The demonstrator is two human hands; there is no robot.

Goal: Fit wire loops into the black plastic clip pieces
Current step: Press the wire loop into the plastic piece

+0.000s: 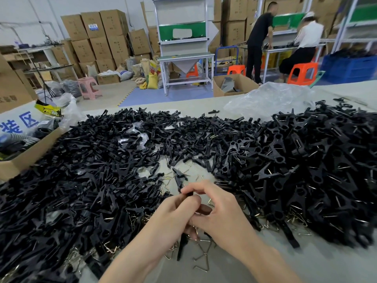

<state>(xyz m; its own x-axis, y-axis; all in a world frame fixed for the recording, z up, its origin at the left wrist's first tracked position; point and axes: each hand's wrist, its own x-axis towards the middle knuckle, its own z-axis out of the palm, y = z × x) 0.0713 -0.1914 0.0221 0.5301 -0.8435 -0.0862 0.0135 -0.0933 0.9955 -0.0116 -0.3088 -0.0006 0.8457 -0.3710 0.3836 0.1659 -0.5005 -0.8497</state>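
Left grip [173, 213], right grip [222, 217] holding clip [189, 194], piles [285, 160]

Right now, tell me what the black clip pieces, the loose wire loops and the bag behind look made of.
Clip pieces: moulded plastic, matt black, identical shapes. Wire loops: bent metal wire, probably plated; thin, brassy glints. Bag: thin clear plastic film, crinkled, glossy, see-through.

Broad heap of black plastic clip pieces [81, 170] across the bench [306, 262], right-side clips [306, 160] showing wire, loose bent wire loops [202, 256] on the bare middle, one clip piece [189, 194] pinched by left hand [173, 217] and right hand [222, 217]
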